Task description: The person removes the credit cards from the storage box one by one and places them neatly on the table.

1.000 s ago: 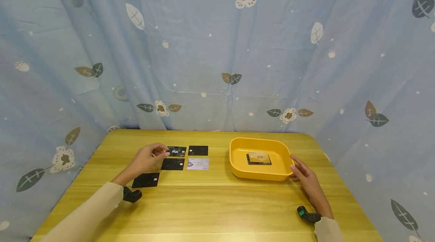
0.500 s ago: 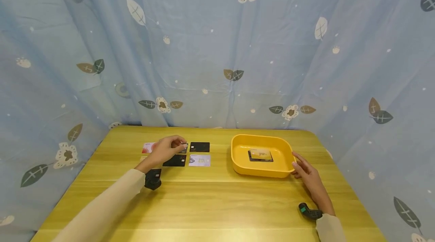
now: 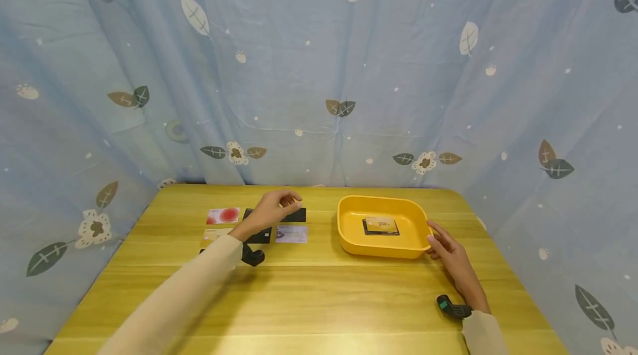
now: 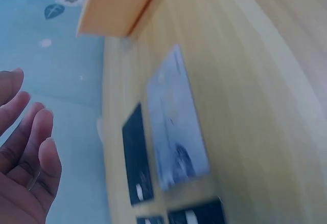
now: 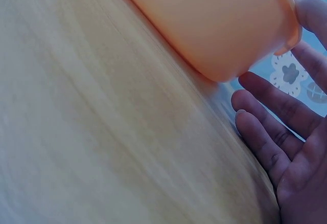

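Observation:
My left hand [image 3: 271, 210], fingers loosely curled and holding nothing, hovers over a black card [image 3: 298, 215] at the back of a group of cards. In the left wrist view, the left hand [image 4: 25, 168] is off the table, beside a black card [image 4: 137, 157] and a silver VIP card [image 4: 176, 127]. With thumb and forefinger, my right hand [image 3: 452, 261] holds the right rim of a yellow plastic tray [image 3: 384, 250]; its other fingers lie along the outer wall in the right wrist view. Inside the tray a gold card [image 3: 381, 225] overlaps a dark card [image 3: 369, 231].
Left of the silver card are a red-and-white card [image 3: 223, 215], a gold card [image 3: 213, 234] and more black cards, partly covered by the left arm. The wooden table [image 3: 319, 299] ends at a blue patterned curtain [image 3: 309, 67].
My left hand has moved right across the cards, from the VIP card at the back to the black card beside it. The right hand stays at the tray's rim.

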Motion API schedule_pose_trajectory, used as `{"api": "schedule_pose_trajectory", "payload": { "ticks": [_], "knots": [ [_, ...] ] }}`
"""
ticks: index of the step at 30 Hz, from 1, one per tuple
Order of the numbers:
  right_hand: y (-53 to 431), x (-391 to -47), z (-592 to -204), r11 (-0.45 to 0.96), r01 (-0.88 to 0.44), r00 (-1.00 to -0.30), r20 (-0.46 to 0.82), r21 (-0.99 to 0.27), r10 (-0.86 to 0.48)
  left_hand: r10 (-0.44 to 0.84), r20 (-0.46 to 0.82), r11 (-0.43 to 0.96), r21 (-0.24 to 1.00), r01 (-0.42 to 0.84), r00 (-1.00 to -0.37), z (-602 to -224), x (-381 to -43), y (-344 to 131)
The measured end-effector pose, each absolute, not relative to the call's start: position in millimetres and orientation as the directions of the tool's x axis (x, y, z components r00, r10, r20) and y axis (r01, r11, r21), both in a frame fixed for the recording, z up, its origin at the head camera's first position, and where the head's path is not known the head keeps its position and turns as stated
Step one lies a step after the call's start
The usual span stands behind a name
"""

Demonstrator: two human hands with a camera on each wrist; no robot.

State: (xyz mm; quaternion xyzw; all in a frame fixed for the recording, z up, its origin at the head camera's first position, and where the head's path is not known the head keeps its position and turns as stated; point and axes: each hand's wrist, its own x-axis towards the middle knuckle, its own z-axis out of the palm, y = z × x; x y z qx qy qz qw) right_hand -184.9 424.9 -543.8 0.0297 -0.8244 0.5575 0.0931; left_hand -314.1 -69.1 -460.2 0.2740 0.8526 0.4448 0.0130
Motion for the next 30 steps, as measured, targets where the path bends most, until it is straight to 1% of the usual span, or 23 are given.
{"api": "schedule_pose_trajectory", "payload": {
  "ticks": [10, 23, 30],
  "knots": [
    [427, -184, -545, 0.377, -0.129, -0.984, 0.166, -0.917, 0.068, 0.543, 0.253, 0.408, 0.754, 0.515, -0.800, -455, -318, -19],
    [424, -182, -540, 0.344, -0.125, -0.986, 0.155, -0.931, 0.060, 0.628, 0.236, 0.353, 0.763, 0.542, -0.742, -459, -324, 46],
    [427, -186, -543, 0.351, -0.144, -0.983, 0.174, -0.925, 0.053, 0.660, 0.213, 0.279, 0.821, 0.499, -0.720, -458, -325, 70]
  ]
}}
